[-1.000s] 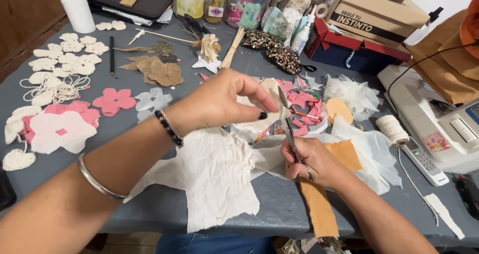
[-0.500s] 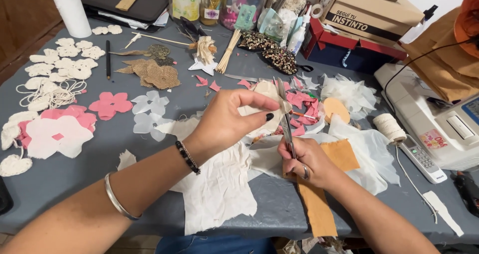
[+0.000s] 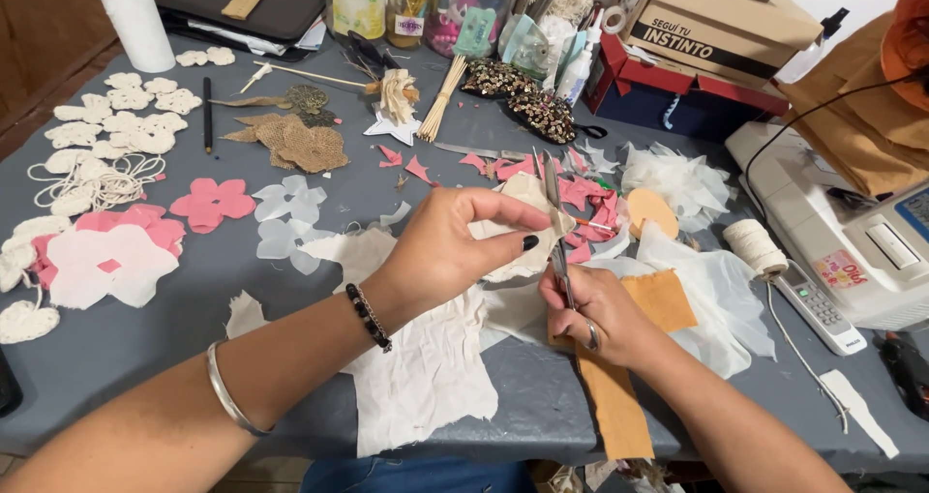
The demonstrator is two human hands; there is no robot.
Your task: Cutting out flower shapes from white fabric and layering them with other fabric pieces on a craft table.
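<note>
My left hand pinches a small piece of cream fabric above the grey table. My right hand grips a pair of scissors, blades pointing up and away, set against the right edge of that piece. Below my hands lies a large ragged sheet of cream fabric. A tan paper strip lies under my right wrist. Pink scraps are scattered just beyond the scissors.
Pink and white fabric flowers and crocheted cream flowers cover the left side. A twine spool, a phone handset and a white machine stand at right. Boxes, bottles and a paper roll line the far edge.
My left hand has drawn back toward me and turned the cream piece in its fingers. The scissors have stayed against the piece, with the right hand shifting slightly.
</note>
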